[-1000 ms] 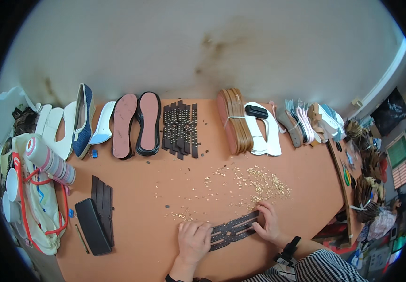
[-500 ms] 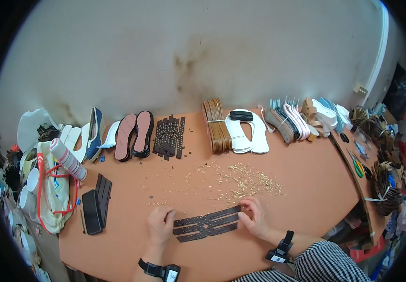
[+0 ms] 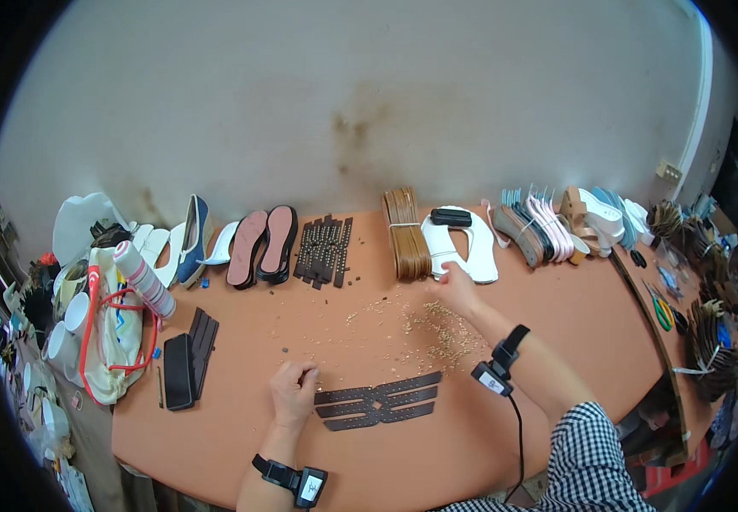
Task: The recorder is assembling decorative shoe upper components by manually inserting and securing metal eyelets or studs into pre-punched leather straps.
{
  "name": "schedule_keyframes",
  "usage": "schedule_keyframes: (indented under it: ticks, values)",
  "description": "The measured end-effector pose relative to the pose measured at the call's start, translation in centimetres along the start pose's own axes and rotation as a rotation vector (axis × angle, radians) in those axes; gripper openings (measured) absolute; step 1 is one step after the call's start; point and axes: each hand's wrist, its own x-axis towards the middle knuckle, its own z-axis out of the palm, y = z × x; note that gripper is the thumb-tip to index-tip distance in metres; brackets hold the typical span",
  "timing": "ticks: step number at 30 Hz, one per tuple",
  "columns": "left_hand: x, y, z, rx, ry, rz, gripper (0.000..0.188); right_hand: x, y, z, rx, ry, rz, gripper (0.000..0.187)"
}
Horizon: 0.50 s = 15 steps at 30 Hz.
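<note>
A dark brown perforated leather strap piece (image 3: 377, 408), cut in several bands with a small diamond opening in the middle, lies flat on the table. Beside its left end is my left hand (image 3: 292, 394), its fingers curled in and pressed together; whatever they may pinch is hidden. My right hand (image 3: 456, 290) is stretched far forward, just in front of the white sole pieces (image 3: 481, 256), fingers somewhat apart and nothing visible in them. Beneath and near my right forearm are scattered small gold-coloured studs (image 3: 441, 333).
Stacked dark perforated straps (image 3: 324, 249) lie at the back, between pink-lined soles (image 3: 277, 243) and a tied brown strip bundle (image 3: 405, 235). A black case (image 3: 178, 371) rests on dark straps at left, near a spray can (image 3: 144, 280). Scissors (image 3: 662, 309) lie at far right.
My right hand has let go of the strap piece's right end and moved forward over the studs toward the white sole pieces. My left hand stays by the left end. The view has shifted slightly.
</note>
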Motion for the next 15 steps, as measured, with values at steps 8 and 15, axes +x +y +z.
schedule_keyframes:
  ticks: [8, 15]
  values:
    - [0.2, 0.0, -0.6, -0.063, -0.043, -0.127, 0.008, 2.0, 3.5, 0.3, -0.023, -0.128, 0.136, 0.047]
    - [0.1, 0.0, -1.0, -0.172, -0.079, -0.186, 0.006, -3.9, -1.7, -8.3, 0.273, -0.435, 0.34, 0.027]
